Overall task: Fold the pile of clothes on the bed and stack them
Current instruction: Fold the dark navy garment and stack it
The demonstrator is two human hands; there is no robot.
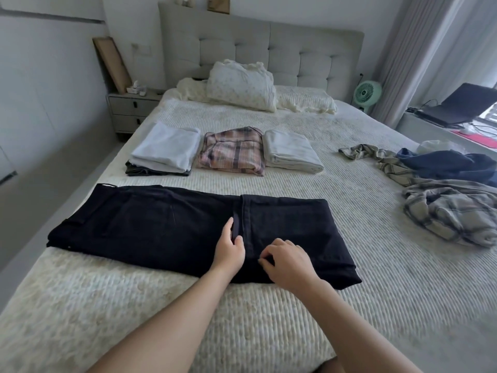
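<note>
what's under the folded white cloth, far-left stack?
Under the folded white cloth a dark grey-olive folded garment shows only as a thin edge along the stack's near side. The rest of it is covered, so its type, and whether anything else lies under there, cannot be told.

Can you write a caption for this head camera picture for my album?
Both hands, left hand and right hand, fold black trousers on the bed.
</note>
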